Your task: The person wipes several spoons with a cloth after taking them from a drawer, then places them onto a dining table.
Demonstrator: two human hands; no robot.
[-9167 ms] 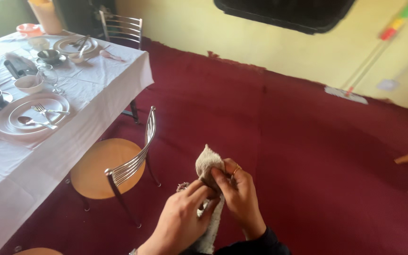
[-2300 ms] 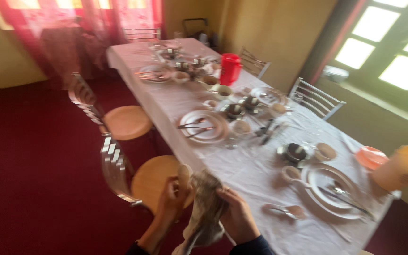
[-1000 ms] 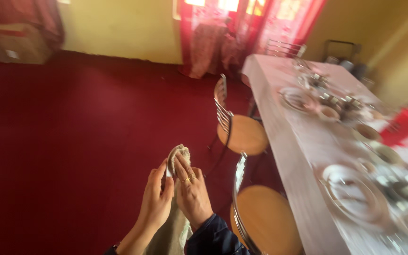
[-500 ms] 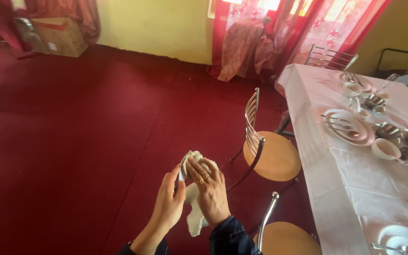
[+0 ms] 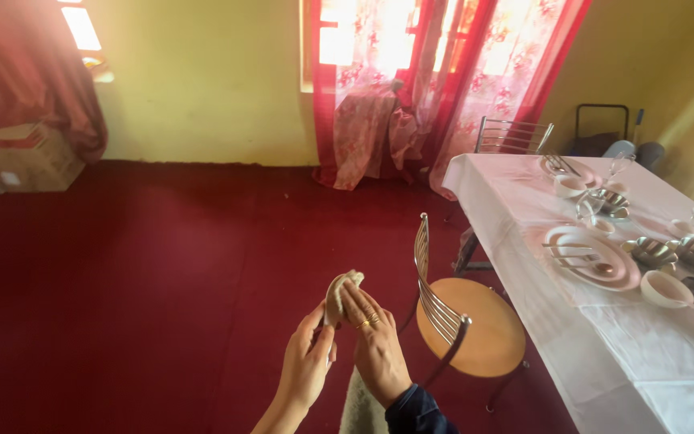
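Cloth [image 5: 337, 293] sits bunched between your two hands, out over the red carpet [image 5: 122, 273]. Your left hand [image 5: 307, 366] cups it from the left, fingers loosely curled against it; your right hand [image 5: 379, 350] presses on it from the right with ringed fingers flat. Its long axis runs top to bottom (tail dangling near your sleeve). Chair [image 5: 463, 333] and table [image 5: 604, 354] lie to the right.

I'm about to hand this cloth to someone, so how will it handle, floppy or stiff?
Probably floppy: the cloth bunches between the left hand and right hand, and its tail hangs limp below. It looks light. The rough weave likely grips rather than slips.
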